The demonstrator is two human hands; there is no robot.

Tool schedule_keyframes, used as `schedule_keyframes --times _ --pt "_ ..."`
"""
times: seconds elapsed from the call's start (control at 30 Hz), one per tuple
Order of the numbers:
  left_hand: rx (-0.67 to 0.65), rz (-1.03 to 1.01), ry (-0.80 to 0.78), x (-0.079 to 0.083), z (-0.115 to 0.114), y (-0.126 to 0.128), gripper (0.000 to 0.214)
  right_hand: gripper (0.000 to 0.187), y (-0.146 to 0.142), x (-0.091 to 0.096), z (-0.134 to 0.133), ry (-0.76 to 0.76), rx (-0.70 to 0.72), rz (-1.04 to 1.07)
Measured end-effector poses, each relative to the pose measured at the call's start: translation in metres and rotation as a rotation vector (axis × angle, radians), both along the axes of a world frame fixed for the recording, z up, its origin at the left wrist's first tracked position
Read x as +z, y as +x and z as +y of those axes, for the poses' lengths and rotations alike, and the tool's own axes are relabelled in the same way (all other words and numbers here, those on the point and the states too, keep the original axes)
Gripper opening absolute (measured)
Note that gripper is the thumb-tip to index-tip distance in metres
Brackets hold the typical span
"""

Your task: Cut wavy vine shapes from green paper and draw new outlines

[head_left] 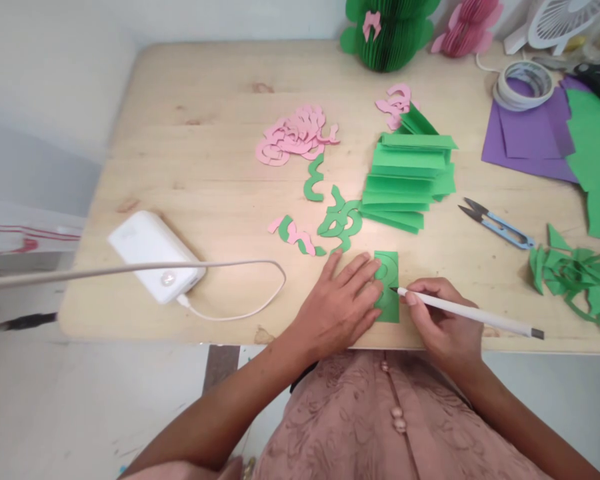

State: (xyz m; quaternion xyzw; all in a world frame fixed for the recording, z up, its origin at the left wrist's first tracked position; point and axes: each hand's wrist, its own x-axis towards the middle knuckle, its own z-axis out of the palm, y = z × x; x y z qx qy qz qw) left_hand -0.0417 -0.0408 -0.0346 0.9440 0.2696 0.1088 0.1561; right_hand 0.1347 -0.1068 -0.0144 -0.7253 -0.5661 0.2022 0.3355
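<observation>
My left hand (pixel 337 303) lies flat with its fingers stretched out, pressing the left side of a small green paper rectangle (pixel 390 310) near the table's front edge. Curved lines are drawn on that paper, partly hidden under my fingertips. In my right hand (pixel 443 320) is a white pen (pixel 473 311) with a black tip, which points at the paper's right half. Just beyond my left hand are green cut-out curls (pixel 341 220) and a mixed strip of pink and green wavy pieces (pixel 295 235).
Pink cut-outs (pixel 297 133) lie in a heap behind. Folded green paper (pixel 405 173) stands near blue thread snips (pixel 500 223). Green scraps (pixel 575 273), purple paper (pixel 527 133) and a tape roll (pixel 513 97) are right. A white power bank (pixel 153 250) with a cable sits left.
</observation>
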Motion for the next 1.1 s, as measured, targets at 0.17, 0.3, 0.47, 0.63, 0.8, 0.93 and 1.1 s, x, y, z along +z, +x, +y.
schedule_keyframes --times 0.17,0.3,0.47,0.63,0.8,0.93,1.1 --pt "-0.01 0.019 0.015 0.0011 0.0005 0.0001 0.028 0.007 0.0047 -0.0012 0.0007 0.01 0.008 -0.021" --pt "-0.006 0.006 0.023 0.0002 0.0003 0.0001 0.027 0.006 0.0042 -0.0042 0.0021 0.021 0.021 -0.018" --pt "0.0 0.0 0.024 0.0002 0.0002 0.0003 0.026 0.006 0.0031 -0.005 0.0026 0.032 0.046 -0.035" --pt "-0.004 0.002 0.022 0.0 0.0004 0.0001 0.027 0.006 0.003 -0.0055 0.0019 0.028 0.055 -0.033" --pt "-0.005 0.004 0.017 -0.0005 0.0007 0.0001 0.027 0.006 0.0027 -0.0069 0.0021 0.026 0.055 -0.035" --pt "-0.005 -0.002 0.018 -0.0006 0.0009 -0.0001 0.027 0.006 0.0019 -0.0071 0.0022 0.032 0.061 -0.044" --pt "-0.006 -0.001 0.019 -0.0008 0.0008 -0.0002 0.028 0.005 0.0017 -0.0079 0.0023 0.022 0.056 -0.049"
